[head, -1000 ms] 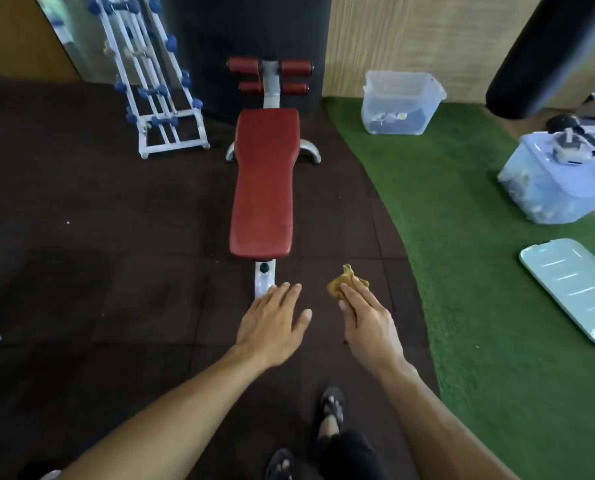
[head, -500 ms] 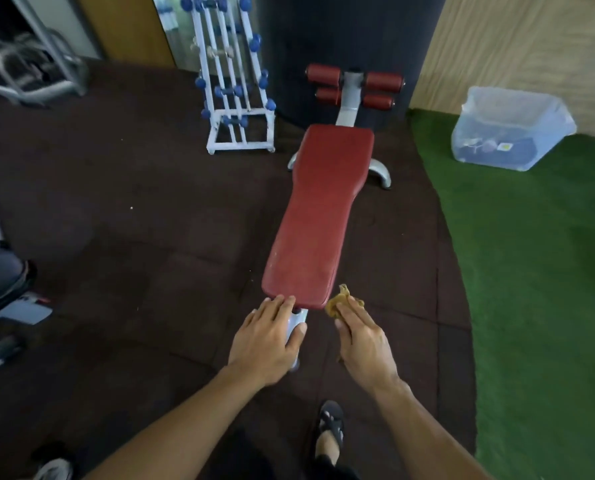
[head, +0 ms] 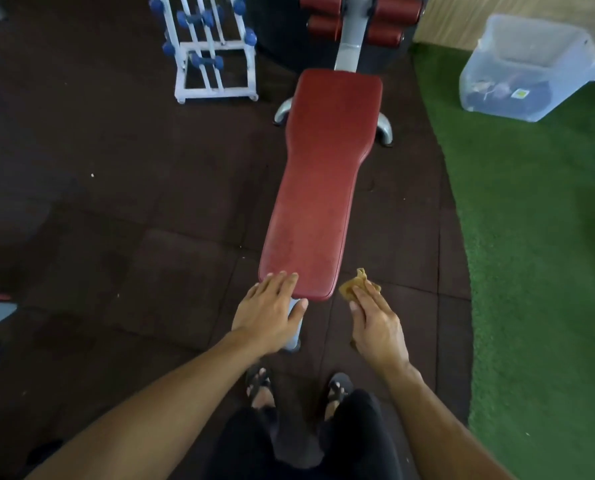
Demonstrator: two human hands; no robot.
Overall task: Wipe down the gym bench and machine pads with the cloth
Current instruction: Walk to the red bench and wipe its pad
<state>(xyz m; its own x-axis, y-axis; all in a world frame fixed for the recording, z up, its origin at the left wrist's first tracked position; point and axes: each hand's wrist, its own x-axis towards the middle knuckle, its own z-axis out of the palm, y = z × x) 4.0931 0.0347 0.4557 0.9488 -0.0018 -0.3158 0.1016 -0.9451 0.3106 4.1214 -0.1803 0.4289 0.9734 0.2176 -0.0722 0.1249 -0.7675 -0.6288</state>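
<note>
A long red padded bench (head: 320,188) runs away from me on a grey metal frame, with red roller pads (head: 389,19) at its far end. My left hand (head: 271,310) lies flat, fingers apart, with its fingertips on the near left corner of the bench pad. My right hand (head: 375,323) holds a small crumpled tan cloth (head: 353,285) just right of the pad's near end, above the dark floor and not touching the pad.
A white dumbbell rack (head: 213,53) with blue weights stands at the far left. A clear plastic bin (head: 531,67) sits on green turf (head: 538,254) to the right. Dark rubber tiles cover the floor; my sandalled feet (head: 264,386) stand at the bench's near end.
I have come closer to the bench. My left hand moved from the frame post up onto the pad's near corner. The right hand keeps the cloth beside the pad's end.
</note>
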